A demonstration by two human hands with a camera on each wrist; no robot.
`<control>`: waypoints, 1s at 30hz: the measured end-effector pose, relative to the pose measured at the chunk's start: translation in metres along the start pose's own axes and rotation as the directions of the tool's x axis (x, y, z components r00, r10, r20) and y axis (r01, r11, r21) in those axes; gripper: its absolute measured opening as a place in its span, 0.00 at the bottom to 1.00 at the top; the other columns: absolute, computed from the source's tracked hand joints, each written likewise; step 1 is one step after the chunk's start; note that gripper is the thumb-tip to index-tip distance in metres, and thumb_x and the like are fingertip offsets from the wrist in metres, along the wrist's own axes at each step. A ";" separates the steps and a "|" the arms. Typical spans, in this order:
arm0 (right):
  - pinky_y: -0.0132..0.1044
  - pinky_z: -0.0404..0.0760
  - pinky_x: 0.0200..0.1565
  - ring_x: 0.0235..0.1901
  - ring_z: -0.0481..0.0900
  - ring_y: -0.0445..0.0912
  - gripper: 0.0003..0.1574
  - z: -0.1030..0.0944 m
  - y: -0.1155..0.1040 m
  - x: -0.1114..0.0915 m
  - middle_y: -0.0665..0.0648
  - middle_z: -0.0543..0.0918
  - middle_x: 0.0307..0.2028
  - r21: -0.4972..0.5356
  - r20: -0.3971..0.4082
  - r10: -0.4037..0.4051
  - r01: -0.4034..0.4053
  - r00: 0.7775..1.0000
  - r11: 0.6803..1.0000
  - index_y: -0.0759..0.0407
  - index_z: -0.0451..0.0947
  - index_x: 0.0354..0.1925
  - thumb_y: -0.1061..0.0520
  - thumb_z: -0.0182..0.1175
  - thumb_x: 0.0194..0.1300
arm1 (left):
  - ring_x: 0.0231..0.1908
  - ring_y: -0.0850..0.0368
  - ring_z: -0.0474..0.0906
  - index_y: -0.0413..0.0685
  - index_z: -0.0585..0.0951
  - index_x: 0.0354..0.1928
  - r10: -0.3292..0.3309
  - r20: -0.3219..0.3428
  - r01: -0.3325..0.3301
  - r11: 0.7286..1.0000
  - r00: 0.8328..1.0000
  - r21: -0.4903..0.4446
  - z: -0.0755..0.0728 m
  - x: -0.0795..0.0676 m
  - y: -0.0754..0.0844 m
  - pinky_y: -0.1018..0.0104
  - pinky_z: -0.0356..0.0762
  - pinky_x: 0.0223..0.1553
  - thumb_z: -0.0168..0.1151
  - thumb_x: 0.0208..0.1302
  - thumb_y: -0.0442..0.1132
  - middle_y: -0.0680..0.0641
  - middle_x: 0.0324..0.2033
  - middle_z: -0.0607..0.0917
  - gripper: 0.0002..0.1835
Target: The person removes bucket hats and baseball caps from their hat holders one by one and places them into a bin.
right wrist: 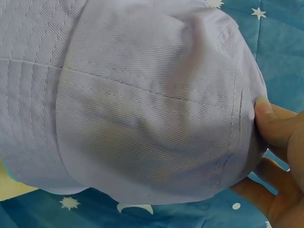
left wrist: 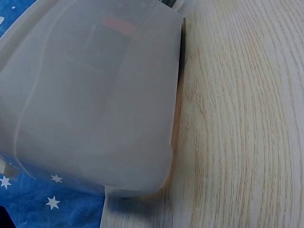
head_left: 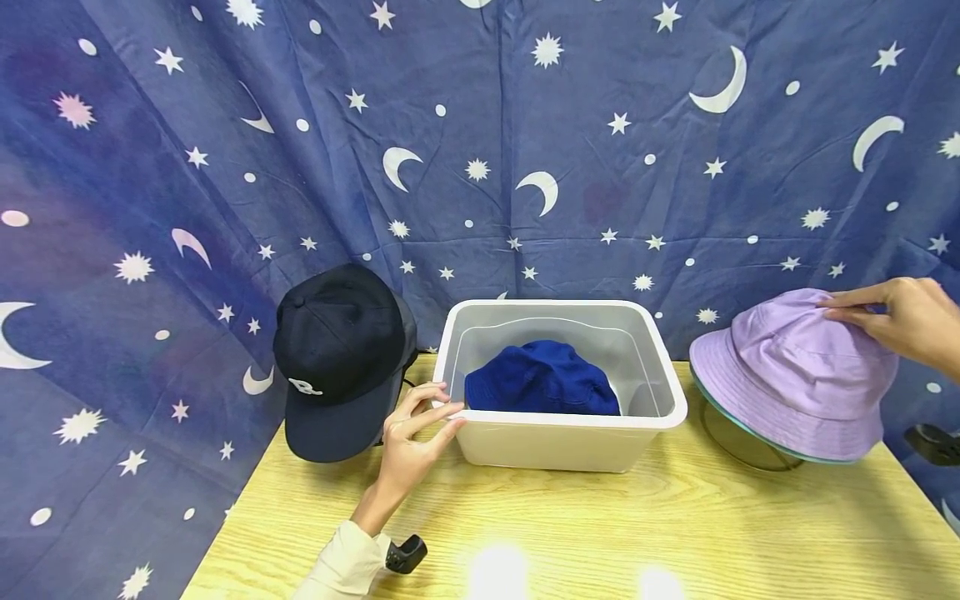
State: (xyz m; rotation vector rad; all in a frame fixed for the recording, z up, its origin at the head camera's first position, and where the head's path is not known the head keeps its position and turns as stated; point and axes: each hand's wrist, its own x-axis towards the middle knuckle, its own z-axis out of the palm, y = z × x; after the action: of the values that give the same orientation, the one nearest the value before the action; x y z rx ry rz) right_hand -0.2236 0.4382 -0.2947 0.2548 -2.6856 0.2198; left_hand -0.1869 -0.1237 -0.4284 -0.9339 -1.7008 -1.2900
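1. Purple bucket hat (head_left: 810,375), right side of frame; right hand (head_left: 915,321) pinches its crown from upper right, so is nearer.
2. Left hand (head_left: 411,437), centre-left, well apart, pinches lower-left rim corner of white bin (head_left: 555,450); bin lies between hands.
3. Hat opening points down and leftish; brim's long axis slopes toward lower right.

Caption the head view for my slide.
Left hand at the bin, blue hat inside; right hand pinching lilac hat; black cap beside bin.
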 end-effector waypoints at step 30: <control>0.11 0.64 0.24 0.25 0.64 0.12 0.18 -0.008 0.003 0.004 0.13 0.67 0.25 0.355 -0.078 0.062 -0.031 0.995 0.934 0.57 0.86 0.26 0.77 0.59 0.53 | 0.43 0.35 0.75 0.32 0.85 0.32 -0.016 0.011 0.016 1.000 1.000 -0.013 0.001 0.002 0.001 0.64 0.76 0.50 0.72 0.34 0.17 0.39 0.36 0.81 0.16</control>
State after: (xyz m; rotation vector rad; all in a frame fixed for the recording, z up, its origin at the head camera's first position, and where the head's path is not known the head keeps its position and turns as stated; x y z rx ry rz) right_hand -0.2248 0.4423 -0.2859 0.2814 -2.5512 0.7157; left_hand -0.1866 -0.1224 -0.4261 -0.9390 -1.7132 -1.3100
